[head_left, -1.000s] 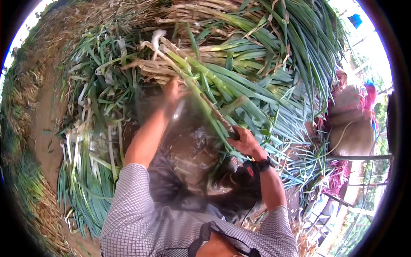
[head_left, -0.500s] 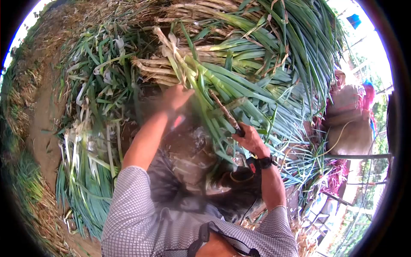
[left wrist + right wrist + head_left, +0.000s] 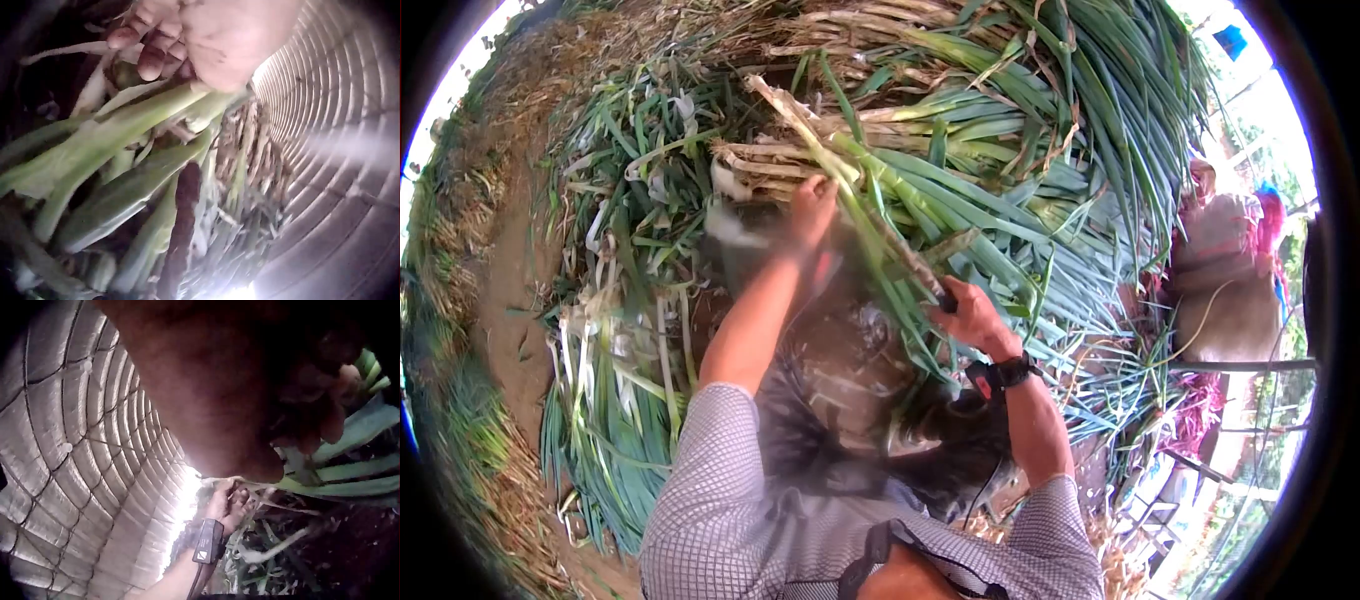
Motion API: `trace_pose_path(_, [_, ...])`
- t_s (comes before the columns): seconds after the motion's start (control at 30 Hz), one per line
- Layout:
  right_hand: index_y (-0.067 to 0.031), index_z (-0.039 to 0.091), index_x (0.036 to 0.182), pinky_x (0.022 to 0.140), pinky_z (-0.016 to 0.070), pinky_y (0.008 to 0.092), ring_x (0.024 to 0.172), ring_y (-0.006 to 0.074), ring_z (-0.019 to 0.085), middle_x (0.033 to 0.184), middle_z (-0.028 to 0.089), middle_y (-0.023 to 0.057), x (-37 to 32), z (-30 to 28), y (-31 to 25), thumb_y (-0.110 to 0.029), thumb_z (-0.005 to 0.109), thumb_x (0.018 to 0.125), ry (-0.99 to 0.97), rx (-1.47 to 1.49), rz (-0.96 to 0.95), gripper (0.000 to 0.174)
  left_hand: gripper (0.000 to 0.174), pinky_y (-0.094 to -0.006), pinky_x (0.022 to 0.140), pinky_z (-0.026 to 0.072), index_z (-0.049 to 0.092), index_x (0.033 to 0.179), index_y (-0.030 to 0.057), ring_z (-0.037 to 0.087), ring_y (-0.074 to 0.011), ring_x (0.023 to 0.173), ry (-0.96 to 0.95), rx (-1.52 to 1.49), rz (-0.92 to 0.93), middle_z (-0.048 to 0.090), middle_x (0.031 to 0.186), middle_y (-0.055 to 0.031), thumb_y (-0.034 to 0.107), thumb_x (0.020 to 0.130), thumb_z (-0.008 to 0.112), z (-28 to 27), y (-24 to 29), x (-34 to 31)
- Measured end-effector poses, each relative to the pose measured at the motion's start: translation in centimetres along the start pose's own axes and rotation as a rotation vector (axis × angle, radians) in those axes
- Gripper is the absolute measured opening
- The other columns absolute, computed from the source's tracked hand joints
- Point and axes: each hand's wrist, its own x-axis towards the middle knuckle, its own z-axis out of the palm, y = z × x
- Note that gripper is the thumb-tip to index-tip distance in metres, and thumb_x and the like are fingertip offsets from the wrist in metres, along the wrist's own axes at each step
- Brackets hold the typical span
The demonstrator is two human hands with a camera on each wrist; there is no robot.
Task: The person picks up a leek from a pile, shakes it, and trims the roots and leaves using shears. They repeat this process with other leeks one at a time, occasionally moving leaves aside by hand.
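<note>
In the head view the left hand (image 3: pixel 812 212) grips a long green onion stalk (image 3: pixel 805 125), its brownish root end pointing up and left. Curled fingers of the left hand (image 3: pixel 212 40) wrap green stalks (image 3: pixel 119 134) in the left wrist view. A thin brown stick (image 3: pixel 912 258) lies against the leaves, its dark lower end held by the right hand (image 3: pixel 978 318); part of the stick (image 3: pixel 182 228) also shows in the left wrist view. The right hand (image 3: pixel 250 394) is dark in the right wrist view. A pale blur (image 3: pixel 735 228) hangs left of the left hand.
Onions with brown roots (image 3: pixel 880 40) and long leaves (image 3: pixel 1120 130) are heaped ahead. Whiter-stemmed onions (image 3: pixel 605 400) lie at the left, beside bare soil (image 3: pixel 510 350). A sack (image 3: pixel 1225 310) stands at the right, near a dark bar (image 3: pixel 1245 366).
The left hand rose toward the stalk's upper part, then dropped slightly. The stalk's upper end has shifted, and white material there is gone; a pale blur now appears lower left. The right hand keeps the stick.
</note>
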Motion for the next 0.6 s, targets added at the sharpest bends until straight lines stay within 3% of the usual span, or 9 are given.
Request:
trace_pose_path(0.07, [0.0005,0.065,0.116,0.073,0.0495,0.0441,0.078,0.0329,0.062,0.088,0.067,0.0222,0.7,-0.5,-0.1,-0.024,0.076,0.084,0.056,0.008,0.074,0.042,0.023,-0.0209,0.05,0.044,0.067,0.098,0.0029,0.057,-0.0037,0.061,-0.001,-0.053,-0.041,0.06,0.075,0.0033,0.025,0.096,0.073,-0.1,-1.4,1.9])
trace_pose_path(0.17, [0.0009,0.063,0.114,0.071,0.0479,0.043,0.073,0.0312,0.057,0.081,0.062,0.0189,0.8,-0.7,0.4,-0.023,0.075,0.084,0.024,0.006,0.07,0.04,0.026,-0.0226,0.058,0.0459,0.067,0.099,0.0024,0.057,-0.0062,0.066,-0.031,-0.161,0.019,0.06,0.076,0.0029,0.027,0.094,0.075,-0.1,-0.3,2.1])
trace_pose_path(0.27, [0.0011,0.061,0.111,0.069,0.0467,0.0427,0.071,0.0303,0.054,0.078,0.059,0.0175,0.7,-0.5,0.5,-0.024,0.075,0.084,0.018,-0.001,0.058,0.039,0.028,-0.0275,0.067,0.0496,0.069,0.105,0.0014,0.06,-0.0106,0.073,0.101,0.002,0.199,0.063,0.078,0.0011,0.026,0.093,0.076,0.4,0.9,1.7])
trace_pose_path(0.3, [0.0011,0.061,0.111,0.068,0.0462,0.0427,0.07,0.0301,0.053,0.077,0.058,0.0171,0.7,-0.5,0.4,-0.024,0.075,0.084,0.027,-0.002,0.049,0.039,0.027,-0.0316,0.071,0.0508,0.072,0.107,0.0024,0.063,-0.0141,0.077,0.139,-0.104,0.214,0.068,0.08,-0.0014,0.024,0.092,0.077,0.5,1.2,1.8])
trace_pose_path(0.4, [0.001,0.061,0.11,0.067,0.0461,0.0429,0.07,0.0297,0.054,0.077,0.058,0.017,0.1,-0.8,0.1,-0.024,0.075,0.084,0.036,0.029,0.085,0.038,0.028,-0.0327,0.072,0.0508,0.075,0.105,0.0009,0.063,-0.0151,0.077,0.073,0.246,0.15,0.068,0.08,-0.0026,0.024,0.09,0.077,0.0,1.7,2.5])
trace_pose_path(0.43, [0.0006,0.061,0.11,0.067,0.046,0.043,0.069,0.0292,0.054,0.076,0.058,0.0166,0.0,-0.7,0.1,-0.023,0.075,0.084,0.05,0.017,0.068,0.038,0.025,-0.0294,0.063,0.0495,0.075,0.097,0.002,0.062,-0.0127,0.07,0.031,0.199,0.089,0.067,0.078,-0.003,0.025,0.089,0.077,0.0,1.1,3.4])
trace_pose_path(0.53, [0.0,0.062,0.108,0.066,0.0459,0.0431,0.068,0.0289,0.054,0.075,0.057,0.016,-0.1,-0.2,0.9,-0.023,0.075,0.084,0.042,0.015,0.038,0.036,0.023,-0.0246,0.052,0.0435,0.075,0.091,0.0043,0.059,-0.009,0.063,-0.047,-0.052,-0.076,0.067,0.076,-0.0029,0.027,0.089,0.077,-0.3,1.9,3.6])
trace_pose_path(0.57, [-0.0002,0.062,0.108,0.065,0.0459,0.0431,0.068,0.0291,0.054,0.075,0.058,0.016,-0.1,-0.1,1.3,-0.023,0.076,0.083,0.083,0.016,0.012,0.036,0.022,-0.0198,0.046,0.0429,0.074,0.095,0.0049,0.058,-0.0066,0.058,-0.148,-0.071,-0.16,0.069,0.079,-0.0028,0.026,0.088,0.078,-0.5,2.3,3.1])
trace_pose_path(0.6, [-0.0004,0.062,0.107,0.065,0.0458,0.0431,0.068,0.0293,0.054,0.076,0.058,0.0159,-0.1,0.0,1.7,-0.023,0.076,0.083,0.123,0.019,-0.013,0.036,0.036,-0.0224,0.055,0.0555,0.071,0.113,0.0011,0.067,-0.0112,0.069,-0.401,-0.1,-0.092,0.073,0.092,-0.0053,0.025,0.087,0.079,-0.9,1.3,3.2])
